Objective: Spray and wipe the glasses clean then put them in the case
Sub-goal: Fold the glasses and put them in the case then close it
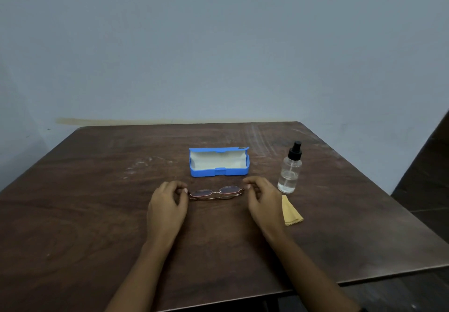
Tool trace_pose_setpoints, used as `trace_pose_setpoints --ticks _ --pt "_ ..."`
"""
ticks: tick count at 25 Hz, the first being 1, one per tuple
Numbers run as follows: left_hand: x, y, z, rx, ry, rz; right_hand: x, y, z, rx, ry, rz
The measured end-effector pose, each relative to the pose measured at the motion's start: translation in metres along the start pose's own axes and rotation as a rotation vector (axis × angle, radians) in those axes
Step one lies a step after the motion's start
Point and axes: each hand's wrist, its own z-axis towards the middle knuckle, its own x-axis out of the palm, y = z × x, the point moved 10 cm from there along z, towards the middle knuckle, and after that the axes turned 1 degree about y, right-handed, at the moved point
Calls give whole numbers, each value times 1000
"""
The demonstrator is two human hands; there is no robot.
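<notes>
Beside the open case (218, 172), the bottle (290, 173) holds liquid.

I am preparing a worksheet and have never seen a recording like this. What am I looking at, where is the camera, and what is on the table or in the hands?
There is no machine here: a person works with bare hands. The single picture comes from a camera worn on the head, looking forward and down. On the brown table are an open blue case, an upright clear spray bottle and a yellow cloth. The left hand and right hand each pinch one end of the folded glasses.
</notes>
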Motion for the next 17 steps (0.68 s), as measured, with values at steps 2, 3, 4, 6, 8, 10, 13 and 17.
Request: trace_pose_setpoints --ticks 2,3,4,6,8,10,13,17 --pt "-2 -22 -5 102 -26 -4 -6 16 -1 -98 -18 -28" --pt "1 -35 -9 155 -22 -23 -10 21 -1 -126 -29 -34" --pt "5 -49 -13 209 -6 -48 -16 24 -1 -144 -45 -38" --pt "22 -76 -23 293 63 -95 -31 21 2 -141 -81 -46" --pt "45 -100 -32 349 164 -123 -47 11 5 -103 -111 -55" --pt "73 -120 -41 393 289 -147 -62 -3 7 -32 -128 -54" --pt "110 -142 -56 436 434 -141 -80 -28 3 84 -112 -62" --pt "142 -148 -72 404 527 -52 -87 -56 -6 220 -27 -156"
